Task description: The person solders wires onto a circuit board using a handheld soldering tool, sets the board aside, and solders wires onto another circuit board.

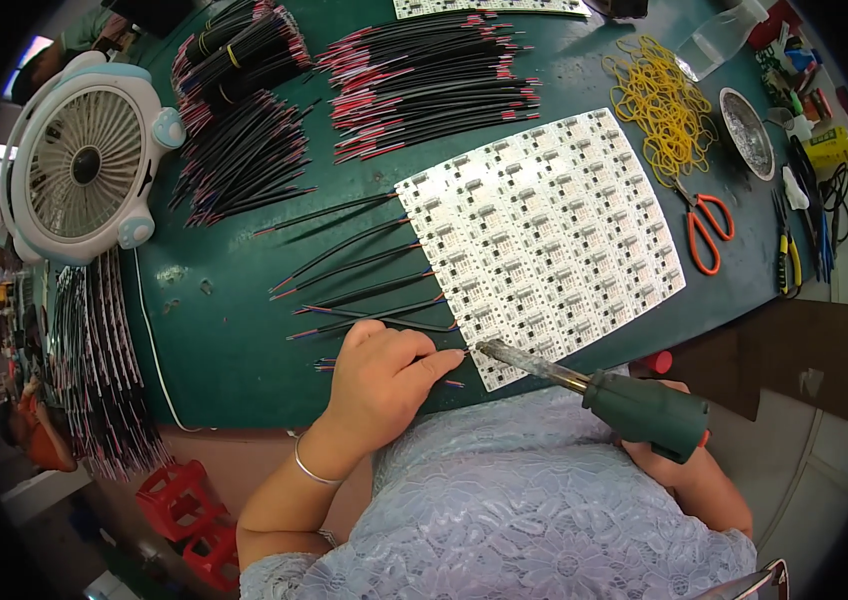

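Note:
A white circuit board panel (pixel 556 235) with rows of small components lies tilted on the green table. Several black cables (pixel 339 258) with red and blue ends stick out from its left edge. At the panel's near left corner, my left hand (pixel 379 385) pinches a thin cable between thumb and forefinger, its end against the board. My right hand (pixel 662 462) grips the soldering iron (pixel 644 408) by its dark green handle, which partly hides the fingers. The iron's tip meets the board close to my left fingertips.
Cable bundles (pixel 434 90) lie at the back, near a white fan (pixel 89 160) on the left. On the right are yellow coiled solder wire or bands (pixel 659 110), orange-handled scissors (pixel 706 235), a metal bowl (pixel 747 133), pliers (pixel 787 250) and a clear bottle (pixel 722 40).

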`<state>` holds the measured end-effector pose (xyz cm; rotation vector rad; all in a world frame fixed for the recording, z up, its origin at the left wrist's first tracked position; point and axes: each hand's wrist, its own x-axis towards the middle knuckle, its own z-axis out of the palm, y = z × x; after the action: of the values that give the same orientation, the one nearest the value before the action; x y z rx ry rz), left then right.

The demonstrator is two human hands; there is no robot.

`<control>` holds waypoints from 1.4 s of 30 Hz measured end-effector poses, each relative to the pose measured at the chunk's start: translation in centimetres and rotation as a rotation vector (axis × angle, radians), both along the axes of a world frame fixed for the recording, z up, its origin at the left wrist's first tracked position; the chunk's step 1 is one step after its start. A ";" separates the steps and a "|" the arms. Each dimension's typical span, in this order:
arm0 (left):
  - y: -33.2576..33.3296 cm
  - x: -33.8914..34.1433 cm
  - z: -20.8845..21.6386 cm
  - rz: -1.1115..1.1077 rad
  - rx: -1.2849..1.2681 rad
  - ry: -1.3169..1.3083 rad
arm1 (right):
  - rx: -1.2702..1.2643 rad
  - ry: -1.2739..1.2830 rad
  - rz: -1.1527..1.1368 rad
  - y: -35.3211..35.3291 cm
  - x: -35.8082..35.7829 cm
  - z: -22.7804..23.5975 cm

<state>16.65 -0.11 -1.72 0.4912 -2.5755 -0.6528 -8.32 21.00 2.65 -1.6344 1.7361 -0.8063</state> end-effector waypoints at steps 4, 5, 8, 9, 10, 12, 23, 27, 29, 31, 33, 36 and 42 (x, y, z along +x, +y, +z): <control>0.2 0.0 0.3 -0.030 -0.042 -0.041 | 0.011 0.033 0.025 0.1 0.1 -0.3; 0.2 -0.1 0.4 -0.029 -0.041 -0.032 | 0.012 0.034 0.024 0.1 0.1 -0.2; 0.2 -0.1 0.4 -0.014 -0.027 -0.018 | 0.005 0.040 0.048 -0.1 0.1 -0.2; 0.2 -0.2 0.3 -0.016 -0.026 -0.017 | 0.008 0.033 0.032 0.0 0.2 -0.3; 0.1 -0.3 0.3 -0.020 -0.024 -0.006 | 0.011 0.026 0.016 0.1 0.2 -0.3; 0.1 -0.3 0.3 -0.022 -0.022 0.003 | -0.027 0.072 0.030 -0.1 0.1 -0.6; 0.3 -0.3 0.2 -0.011 -0.042 -0.006 | 0.001 0.037 0.025 0.2 0.0 -0.4; 0.2 -0.3 0.5 -0.014 -0.047 -0.020 | -0.034 -0.066 0.005 0.3 -0.2 -0.8; 0.4 -0.3 0.7 -0.016 -0.012 -0.060 | -0.009 -0.190 -0.038 0.9 -0.3 -1.1; 0.5 -0.1 0.6 -0.011 0.000 -0.045 | 0.155 -0.386 -0.120 1.9 -0.9 -1.5; 0.5 0.0 0.4 -0.010 0.011 -0.028 | 0.123 -0.473 -0.193 1.6 -0.2 -1.3; 0.6 0.0 0.6 -0.014 0.055 0.090 | 0.066 -0.583 -0.306 1.5 0.4 -1.2; 2.2 0.0 1.0 0.026 0.083 0.061 | 0.081 -0.419 -0.169 1.1 -0.5 -0.5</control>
<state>16.66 2.04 -0.69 0.5227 -2.4890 -0.7558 -8.83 22.07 2.17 -1.1730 1.5916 -1.0573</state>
